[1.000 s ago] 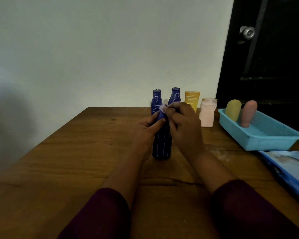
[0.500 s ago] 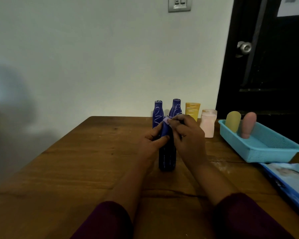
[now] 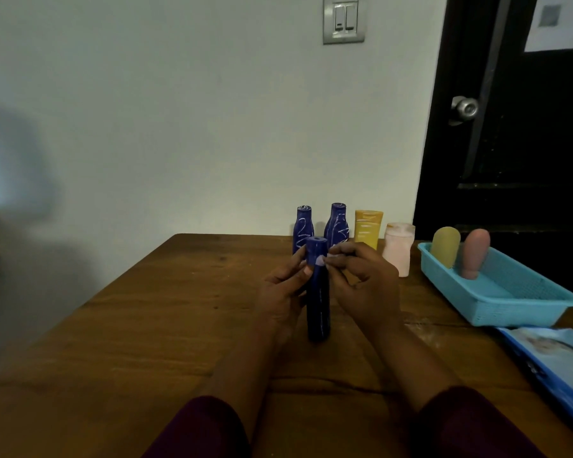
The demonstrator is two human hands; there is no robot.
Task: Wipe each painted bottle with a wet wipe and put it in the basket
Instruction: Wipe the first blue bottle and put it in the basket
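Bottle (image 3: pixel 318 302) — upright between hands; left hand (image 3: pixel 283 294) curled round body, right hand (image 3: pixel 364 285) pinches wipe (image 3: pixel 321 260) at neck — basket (image 3: pixel 516 320) lies right.

Pale, plain wall (image 3: pixel 179 110) across the upper left and centre of the frame, dimly lit, with a soft shadow (image 3: pixel 14 166) at the left edge. Grey switch plate (image 3: pixel 343 20) at top centre. Dark door (image 3: pixel 526 153) filling the upper right, round metal knob (image 3: pixel 465 107) near its left side, pale sheet (image 3: pixel 559 21) in the top right corner. Brown wooden worktop (image 3: pixel 146 325) across the lower half, thin crack (image 3: pixel 344 388) in its near part.
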